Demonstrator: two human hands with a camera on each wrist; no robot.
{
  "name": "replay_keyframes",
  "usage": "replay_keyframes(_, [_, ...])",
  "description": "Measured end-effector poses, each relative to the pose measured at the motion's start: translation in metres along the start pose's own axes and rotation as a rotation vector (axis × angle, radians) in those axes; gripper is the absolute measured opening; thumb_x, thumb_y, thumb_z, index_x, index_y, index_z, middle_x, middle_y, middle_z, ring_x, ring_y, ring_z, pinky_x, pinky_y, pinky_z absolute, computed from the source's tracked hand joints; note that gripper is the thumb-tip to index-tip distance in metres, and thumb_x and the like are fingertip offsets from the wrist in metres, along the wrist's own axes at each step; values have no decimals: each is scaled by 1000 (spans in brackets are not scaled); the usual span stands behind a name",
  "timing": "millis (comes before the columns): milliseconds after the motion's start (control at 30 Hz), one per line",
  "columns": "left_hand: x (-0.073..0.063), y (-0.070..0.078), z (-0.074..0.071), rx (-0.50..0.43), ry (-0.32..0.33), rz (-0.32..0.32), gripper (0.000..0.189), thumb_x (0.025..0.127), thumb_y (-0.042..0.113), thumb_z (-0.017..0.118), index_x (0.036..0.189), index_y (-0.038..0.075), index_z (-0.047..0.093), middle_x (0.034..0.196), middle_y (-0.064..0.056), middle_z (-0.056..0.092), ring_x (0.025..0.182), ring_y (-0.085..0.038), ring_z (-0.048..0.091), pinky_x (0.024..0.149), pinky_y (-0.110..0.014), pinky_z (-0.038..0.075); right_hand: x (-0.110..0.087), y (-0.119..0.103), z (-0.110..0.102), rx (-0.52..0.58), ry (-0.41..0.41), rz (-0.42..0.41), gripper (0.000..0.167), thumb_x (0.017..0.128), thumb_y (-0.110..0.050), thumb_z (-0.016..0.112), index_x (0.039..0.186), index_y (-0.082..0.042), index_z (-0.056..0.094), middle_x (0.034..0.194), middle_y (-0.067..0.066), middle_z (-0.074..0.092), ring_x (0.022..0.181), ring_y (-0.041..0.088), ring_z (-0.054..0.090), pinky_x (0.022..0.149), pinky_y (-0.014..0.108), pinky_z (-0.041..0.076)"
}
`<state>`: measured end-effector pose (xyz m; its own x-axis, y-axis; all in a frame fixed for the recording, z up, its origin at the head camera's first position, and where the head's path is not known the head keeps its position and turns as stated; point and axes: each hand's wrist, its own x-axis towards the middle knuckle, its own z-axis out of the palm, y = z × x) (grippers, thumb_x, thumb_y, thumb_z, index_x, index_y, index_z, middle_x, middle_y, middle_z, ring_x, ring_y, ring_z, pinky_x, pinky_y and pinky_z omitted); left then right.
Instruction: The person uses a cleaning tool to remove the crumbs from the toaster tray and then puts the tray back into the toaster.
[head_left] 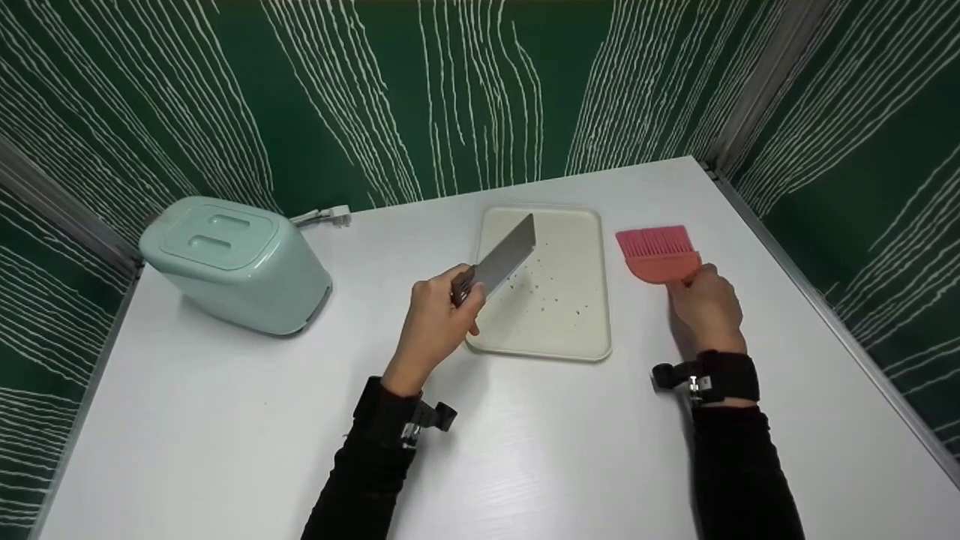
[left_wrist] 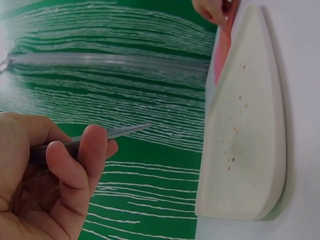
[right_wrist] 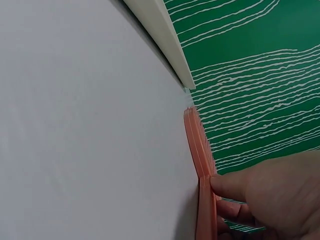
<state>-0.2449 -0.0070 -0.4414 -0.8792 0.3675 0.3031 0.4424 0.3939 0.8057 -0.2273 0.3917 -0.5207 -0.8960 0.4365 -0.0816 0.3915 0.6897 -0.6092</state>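
Over the left side of a cream tray (head_left: 577,330), my left hand (head_left: 439,319) grips a knife by its dark handle. The knife's broad metal blade (head_left: 510,253) points up and to the right, raised above the tray. Small dark crumbs (left_wrist: 233,160) lie scattered across the tray's floor. To the right of the tray, my right hand (head_left: 707,304) pinches the end of a coral-pink hand brush (head_left: 664,266) between thumb and fingers. Its bristles point away from me, and the right wrist view shows the brush (right_wrist: 196,142) close along the tabletop.
A mint-green toaster (head_left: 240,262) with a lidded top stands at the back left. Its white plug and cord (head_left: 326,216) lie behind it. Green walls with white wavy lines (head_left: 480,97) border the white table (head_left: 525,450) at the back and sides.
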Motion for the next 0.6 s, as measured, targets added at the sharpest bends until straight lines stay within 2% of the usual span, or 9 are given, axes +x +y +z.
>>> replay_keyframes(133, [0, 0, 0, -4, -1, 4, 18, 103, 10, 56, 104, 4, 73, 67, -14, 72, 51, -28, 72, 42, -17, 35, 0, -4, -4, 10, -35, 40, 52, 109, -37, 48, 127, 12, 47, 115, 34, 62, 101, 44, 60, 78, 51, 48])
replay_keyframes(267, [0, 0, 0, -18, 2, 1, 20, 103, 11, 56, 108, 3, 74, 71, -13, 73, 51, -31, 72, 42, -17, 40, -1, -12, -8, 29, -45, 53, 61, 108, -38, 49, 140, 12, 39, 118, 32, 62, 99, 41, 60, 73, 43, 47])
replay_keyframes(467, [0, -2, 0, -48, 13, 2, 20, 104, 11, 57, 112, 2, 74, 73, -9, 74, 51, -27, 72, 43, -25, 54, -5, -27, -13, 83, -61, 30, 65, 108, -43, 51, 148, 6, 37, 123, 29, 63, 100, 37, 61, 71, 36, 47])
replay_keyframes(600, [0, -2, 0, -61, 11, -8, 20, 104, 12, 57, 112, 3, 74, 72, -8, 73, 51, -25, 72, 45, -27, 56, -8, -35, -17, 113, -91, 39, 66, 108, -44, 51, 151, 4, 35, 129, 31, 60, 91, 32, 61, 63, 34, 51])
